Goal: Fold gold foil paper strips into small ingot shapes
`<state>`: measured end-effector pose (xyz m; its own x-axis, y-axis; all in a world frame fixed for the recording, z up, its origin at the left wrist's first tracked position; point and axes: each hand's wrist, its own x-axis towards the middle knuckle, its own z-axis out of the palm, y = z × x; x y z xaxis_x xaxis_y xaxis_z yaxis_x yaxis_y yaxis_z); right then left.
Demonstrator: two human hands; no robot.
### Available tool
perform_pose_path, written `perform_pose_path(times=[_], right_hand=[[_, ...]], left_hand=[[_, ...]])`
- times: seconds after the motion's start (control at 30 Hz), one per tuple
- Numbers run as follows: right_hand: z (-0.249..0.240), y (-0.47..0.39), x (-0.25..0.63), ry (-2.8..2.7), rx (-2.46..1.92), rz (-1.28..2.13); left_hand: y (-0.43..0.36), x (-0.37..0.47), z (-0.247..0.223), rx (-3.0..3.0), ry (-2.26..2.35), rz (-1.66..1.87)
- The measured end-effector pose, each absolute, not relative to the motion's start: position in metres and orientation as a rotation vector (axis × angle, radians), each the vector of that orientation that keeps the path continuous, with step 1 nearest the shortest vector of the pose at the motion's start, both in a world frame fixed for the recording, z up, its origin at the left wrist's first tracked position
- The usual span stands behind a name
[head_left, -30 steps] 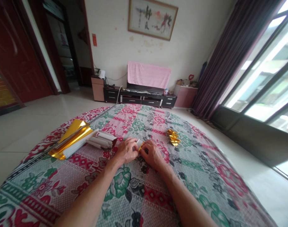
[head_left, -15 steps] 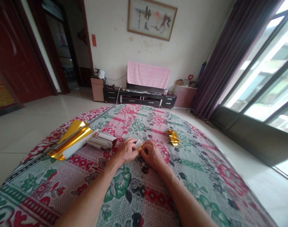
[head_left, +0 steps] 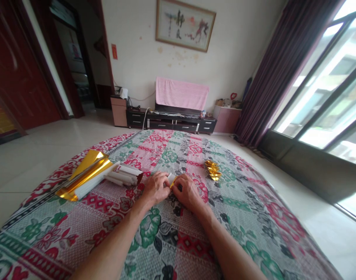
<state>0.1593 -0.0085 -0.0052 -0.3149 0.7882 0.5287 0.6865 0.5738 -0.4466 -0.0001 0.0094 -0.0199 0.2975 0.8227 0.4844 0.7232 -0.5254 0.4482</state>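
Observation:
Between my fingers, low over the flowered tablecloth [head_left: 169, 157], is a small piece of gold foil paper [head_left: 172, 181] with a white side. My left hand [head_left: 156, 187] pinches its left end. Closed on the gold right part is my right hand [head_left: 187, 189], thumb and fingertips pressed together. The fingers cover much of the paper. To the left lie a loosely rolled gold foil sheet [head_left: 92, 169] and a bunch of white paper rolls [head_left: 123, 175]. Several folded gold foil pieces [head_left: 213, 170] sit in a row to the right of my hands.
Beyond the round table, a low black cabinet [head_left: 163, 123] stands by the wall, with a pink cloth [head_left: 182, 93] draped over a screen on it. A purple curtain [head_left: 259, 74] hangs beside the large window at right. A dark red door [head_left: 23, 70] is at left.
Both hands stay in nearly the same place with the foil paper; the fingers of my right hand have shifted slightly on it. The view has tilted a little.

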Motion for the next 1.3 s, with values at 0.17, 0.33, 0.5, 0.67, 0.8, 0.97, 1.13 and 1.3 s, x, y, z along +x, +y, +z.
perform_pose_path(times=[0.17, 0.33, 0.5, 0.67, 0.8, 0.97, 1.13, 1.3], right_hand=[[-0.007, -0.007, 0.161, -2.053, -1.177, 0.191], [-0.007, -0.005, 0.161, -2.059, -1.171, 0.214], [-0.006, -0.003, 0.162, -2.068, -1.197, 0.219], [-0.004, -0.002, 0.167, -2.117, -1.146, 0.240], [-0.005, -0.003, 0.166, -2.095, -1.165, 0.232], [-0.005, -0.001, 0.165, -2.100, -1.208, 0.243], [-0.007, 0.002, 0.168, -2.103, -1.158, 0.263], [-0.005, -0.001, 0.167, -2.131, -1.094, 0.190]], left_hand=[[0.008, 0.000, -0.018, 2.461, 1.429, 1.029], [0.006, 0.001, -0.014, 2.468, 1.435, 0.970], [0.004, 0.001, -0.010, 2.435, 1.476, 0.902], [0.003, 0.002, -0.007, 2.418, 1.485, 0.913], [0.005, 0.002, -0.011, 2.417, 1.500, 0.909], [0.012, 0.001, -0.018, 2.422, 1.501, 0.913], [0.010, 0.001, -0.016, 2.415, 1.502, 0.905], [0.005, 0.003, -0.010, 2.411, 1.505, 0.942]])
